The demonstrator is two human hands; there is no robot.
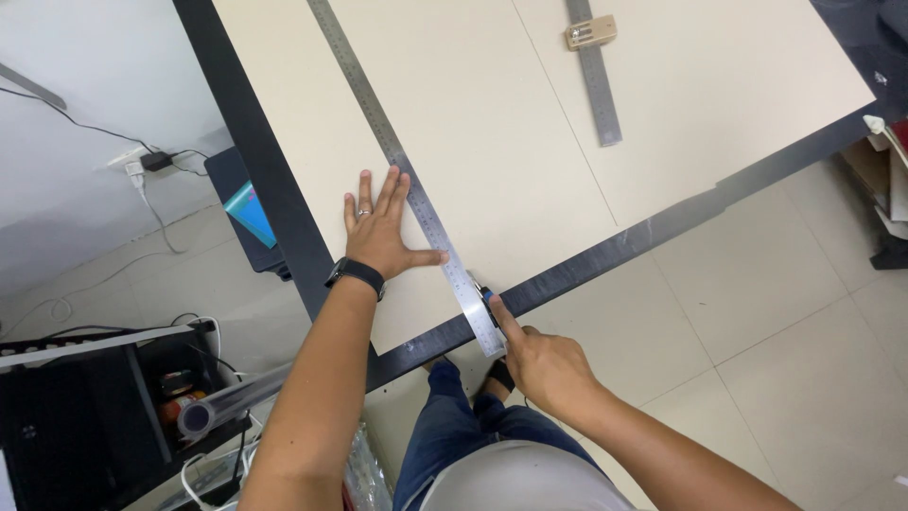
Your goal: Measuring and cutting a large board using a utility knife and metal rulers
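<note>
**Cutter at the near end of a held-down steel rule**

The right hand is closed around a small cutting tool, of which only a dark and blue tip shows beyond the fingers. The index finger lies stretched along the top of the tool, pointing away from the body. The tip sits against the right edge of a long steel rule, close to the rule's near end, where the rule crosses the dark table edge.

The left hand lies flat and open, palm down, on the pale board. Its fingers are spread and point away from the body; the thumb reaches out sideways and presses on the rule, and the fingertips touch the rule's left edge. A dark wristband sits on the left wrist. The left forearm runs nearly straight up from the body; the right forearm comes in from the lower right at a slant.

The rule runs diagonally across the board from the far left to the near edge. A faint straight line marks the board to the right of it. Well apart, at the far side, a shorter steel rule lies with a small tan block across it. Tiled floor shows beneath the table.
</note>
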